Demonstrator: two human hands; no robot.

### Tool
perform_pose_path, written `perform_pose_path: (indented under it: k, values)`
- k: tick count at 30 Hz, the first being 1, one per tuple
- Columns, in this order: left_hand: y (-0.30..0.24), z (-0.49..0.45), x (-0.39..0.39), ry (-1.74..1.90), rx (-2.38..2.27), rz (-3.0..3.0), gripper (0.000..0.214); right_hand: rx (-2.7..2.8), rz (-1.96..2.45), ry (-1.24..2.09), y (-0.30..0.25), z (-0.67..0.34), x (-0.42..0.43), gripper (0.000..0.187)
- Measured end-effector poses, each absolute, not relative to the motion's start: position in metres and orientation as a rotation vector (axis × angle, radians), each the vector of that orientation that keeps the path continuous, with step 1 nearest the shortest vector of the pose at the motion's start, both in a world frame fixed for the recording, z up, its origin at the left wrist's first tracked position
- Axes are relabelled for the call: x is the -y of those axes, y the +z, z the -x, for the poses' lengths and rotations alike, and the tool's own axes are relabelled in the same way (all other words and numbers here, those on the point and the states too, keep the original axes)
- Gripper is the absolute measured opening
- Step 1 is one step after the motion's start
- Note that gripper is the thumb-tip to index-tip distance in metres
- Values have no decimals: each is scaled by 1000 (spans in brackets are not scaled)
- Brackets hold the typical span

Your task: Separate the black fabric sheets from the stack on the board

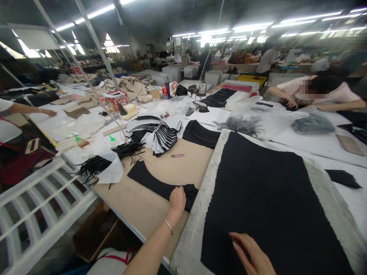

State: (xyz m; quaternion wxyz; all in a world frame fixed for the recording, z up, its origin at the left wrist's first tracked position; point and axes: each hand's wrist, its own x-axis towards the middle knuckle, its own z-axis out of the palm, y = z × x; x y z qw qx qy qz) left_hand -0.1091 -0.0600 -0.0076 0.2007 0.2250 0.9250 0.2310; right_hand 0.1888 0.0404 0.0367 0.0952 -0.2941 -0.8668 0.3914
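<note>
My left hand [177, 199] reaches forward and closes on the end of a curved black fabric piece [155, 182] lying on brown paper [172, 168]. My right hand [252, 254] lies flat with fingers stretched out on the near edge of a large black cloth panel [266, 198]. That panel is spread over a grey-white padded board [323, 191]. A bracelet shows on my left wrist.
A fan of black-and-white cut pieces [160, 135], a bundle of black strips [109, 160] and pink snips [177, 155] lie beyond my left hand. A white rail [43, 198] runs at left. Other workers lean over the table at right [318, 93] and left [25, 110].
</note>
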Motion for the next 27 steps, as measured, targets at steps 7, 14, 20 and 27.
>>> perform_pose_path:
  k: [7,14,20,27]
  values:
    - [-25,153,72,892,-2324,-409,28,2964,478,908,40,-57,-21,44]
    - [-30,174,87,1160,-2114,-257,23,3160,384,567,3,10,-21,64]
    - [18,250,133,1395,-2137,-57,23,3144,477,342,-5,18,-10,44]
    - [120,380,250,1664,-2447,217,24,3086,491,149,-24,17,5,57]
